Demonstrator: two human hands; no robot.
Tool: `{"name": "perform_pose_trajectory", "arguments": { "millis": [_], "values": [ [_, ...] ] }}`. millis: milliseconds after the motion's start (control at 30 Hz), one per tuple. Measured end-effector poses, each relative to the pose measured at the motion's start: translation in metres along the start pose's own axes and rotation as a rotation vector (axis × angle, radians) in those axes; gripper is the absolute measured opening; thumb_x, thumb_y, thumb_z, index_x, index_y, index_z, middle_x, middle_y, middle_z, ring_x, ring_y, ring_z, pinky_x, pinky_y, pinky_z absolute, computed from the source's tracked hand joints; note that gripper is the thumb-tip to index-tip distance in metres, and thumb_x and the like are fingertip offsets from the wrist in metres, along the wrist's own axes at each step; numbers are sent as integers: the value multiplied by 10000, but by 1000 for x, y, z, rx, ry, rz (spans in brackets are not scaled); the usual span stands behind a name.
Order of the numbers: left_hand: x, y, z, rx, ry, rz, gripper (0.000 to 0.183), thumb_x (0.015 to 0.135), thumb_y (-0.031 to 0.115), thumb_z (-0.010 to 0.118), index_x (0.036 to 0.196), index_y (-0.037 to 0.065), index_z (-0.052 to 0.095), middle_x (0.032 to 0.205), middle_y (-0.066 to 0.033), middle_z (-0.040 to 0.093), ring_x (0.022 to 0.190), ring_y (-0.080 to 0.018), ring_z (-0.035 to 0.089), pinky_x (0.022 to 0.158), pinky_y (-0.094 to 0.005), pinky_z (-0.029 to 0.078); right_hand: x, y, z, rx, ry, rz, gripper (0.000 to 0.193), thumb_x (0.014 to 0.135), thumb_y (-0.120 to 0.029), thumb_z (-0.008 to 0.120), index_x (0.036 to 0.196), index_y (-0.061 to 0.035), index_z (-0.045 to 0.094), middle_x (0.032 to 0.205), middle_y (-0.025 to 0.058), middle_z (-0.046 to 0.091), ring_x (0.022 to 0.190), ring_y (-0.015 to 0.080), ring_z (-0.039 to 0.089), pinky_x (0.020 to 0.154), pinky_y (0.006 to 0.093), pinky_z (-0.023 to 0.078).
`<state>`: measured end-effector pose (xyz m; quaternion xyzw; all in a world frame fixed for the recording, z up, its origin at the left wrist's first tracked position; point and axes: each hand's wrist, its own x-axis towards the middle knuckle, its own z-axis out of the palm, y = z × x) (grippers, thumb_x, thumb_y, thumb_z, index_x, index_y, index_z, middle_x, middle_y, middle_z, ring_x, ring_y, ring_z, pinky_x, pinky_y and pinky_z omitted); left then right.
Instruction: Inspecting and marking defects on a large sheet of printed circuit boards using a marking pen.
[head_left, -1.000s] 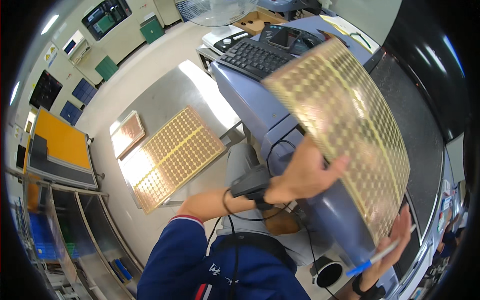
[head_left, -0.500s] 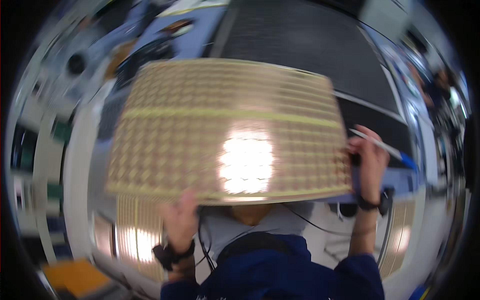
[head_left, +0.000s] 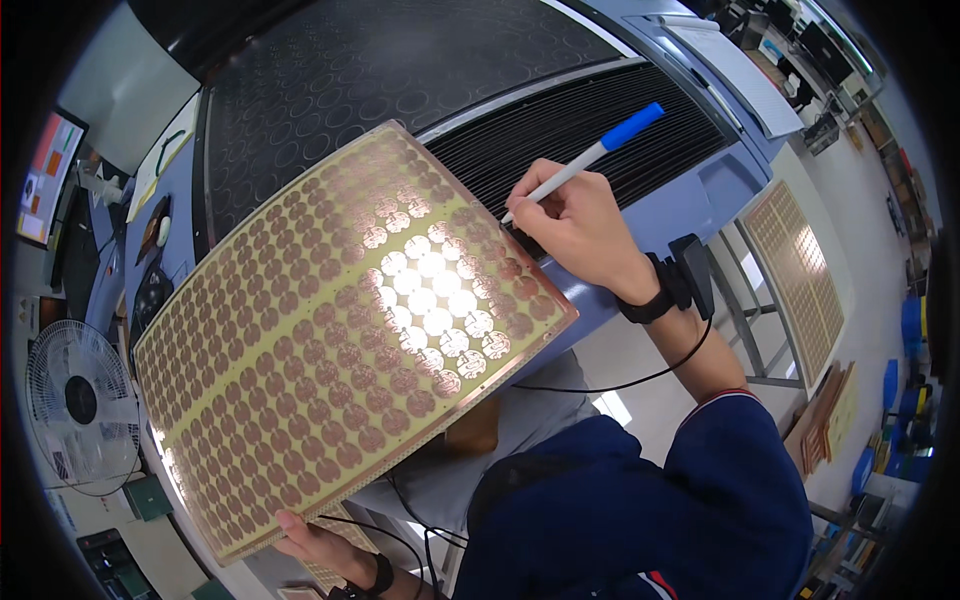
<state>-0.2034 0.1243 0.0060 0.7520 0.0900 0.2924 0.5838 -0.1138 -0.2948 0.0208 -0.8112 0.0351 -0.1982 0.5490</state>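
Observation:
A large yellow-green circuit board panel (head_left: 300,395) with rows of round copper patterns lies slanted in front of me, light glaring off its right part. My left hand (head_left: 325,550) grips its lower left edge, thumb on top and the other fingers hidden beneath. In my right hand (head_left: 580,225) is a white marker pen (head_left: 582,163) with a blue end, held in a writing grip. The pen's tip points at the panel's right edge; whether it touches cannot be told.
Beyond the panel is a machine with a black bed (head_left: 330,80) and a ribbed black strip (head_left: 665,110). Another panel (head_left: 795,260) leans on a rack at right. A fan (head_left: 80,400) and a monitor (head_left: 48,175) stand at left. A notepad (head_left: 735,70) lies far right.
The panel has turned from nearly level to a slant, its right side farther away. My left hand now grips its edge. The pen has swung from pointing down right to up right.

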Motion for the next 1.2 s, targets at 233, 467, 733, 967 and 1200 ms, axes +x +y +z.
{"name": "perform_pose_trajectory", "arguments": {
  "millis": [233,467,733,967,1200],
  "values": [
    [2,-1,0,-13,7,40,697,1008,326,547,1479,-123,296,1491,-232,408,1320,-300,462,1113,-436,359,0,-6,1,-15,-36,3,159,816,-133,646,837,22,672,590,54,605,538,94,571,521,252,434],
    [-4,12,13,-2,36,28,707,1003,238,529,1536,-99,209,1565,-228,327,1392,-311,392,1160,-436,302,-5,-9,-8,-21,-40,48,135,833,-111,633,844,21,659,609,46,618,549,87,577,526,239,442],
    [-2,29,2,-343,55,-81,580,925,105,635,1422,-77,396,1366,-196,543,1212,-279,574,1020,-410,471,-7,-1,-2,198,169,62,80,966,-99,640,939,-28,664,760,23,657,673,55,582,570,204,433],
    [23,57,-50,-1104,-208,42,537,955,-4,519,1471,-42,376,1468,-232,477,1347,-352,506,1108,-518,459,-7,30,-11,283,322,69,144,982,-168,649,992,-27,677,776,33,648,670,75,559,601,213,422],
    [-63,15,-264,-1180,458,185,620,1022,213,582,1532,-8,307,1521,-205,458,1309,-430,537,1047,-482,526,-6,37,-15,92,242,-81,223,1028,-213,555,1038,-21,668,819,88,674,702,92,578,628,222,423]
  ]
}}
